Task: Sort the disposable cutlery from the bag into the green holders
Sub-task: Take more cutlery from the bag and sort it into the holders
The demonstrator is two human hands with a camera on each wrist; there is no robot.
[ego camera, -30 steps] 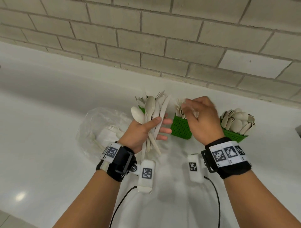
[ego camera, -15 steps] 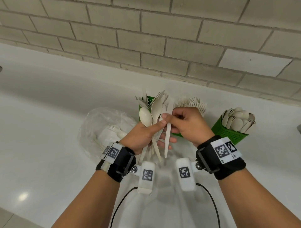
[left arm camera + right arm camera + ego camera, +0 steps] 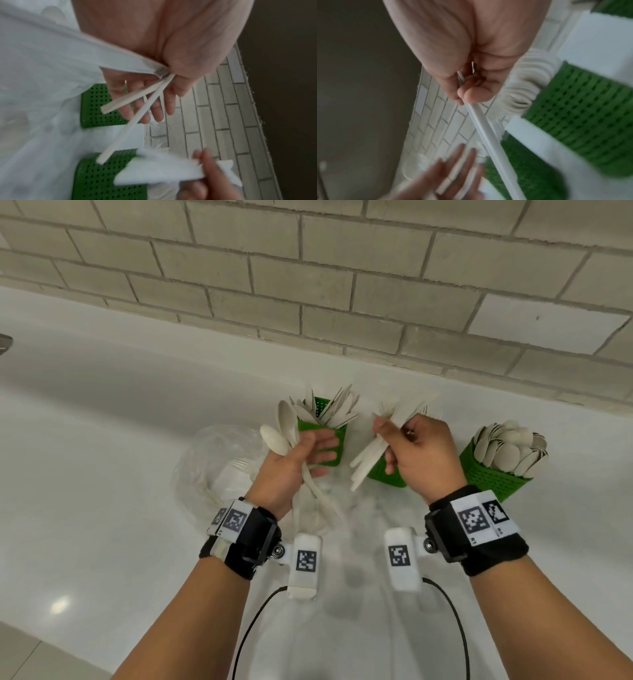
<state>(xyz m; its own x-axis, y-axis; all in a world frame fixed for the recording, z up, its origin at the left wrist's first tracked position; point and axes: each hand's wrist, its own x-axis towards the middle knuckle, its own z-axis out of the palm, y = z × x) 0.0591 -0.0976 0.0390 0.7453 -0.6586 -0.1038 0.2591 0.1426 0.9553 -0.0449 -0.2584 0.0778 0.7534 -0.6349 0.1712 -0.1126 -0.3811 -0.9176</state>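
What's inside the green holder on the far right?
The rightmost green holder is packed with pale spoons, bowls up and fanned above its rim. Their handles and the holder's bottom are hidden.

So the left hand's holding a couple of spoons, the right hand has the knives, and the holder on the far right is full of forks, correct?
Not quite. The head view shows the far-right holder packed with spoons, not forks. The rest stands: the left hand holds spoons and the right hand holds the knives.

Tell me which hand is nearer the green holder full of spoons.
Right. The right hand, pinching a few pieces, is just left of the spoon holder; the left hand, holding spoons, is farther left, past the middle holder.
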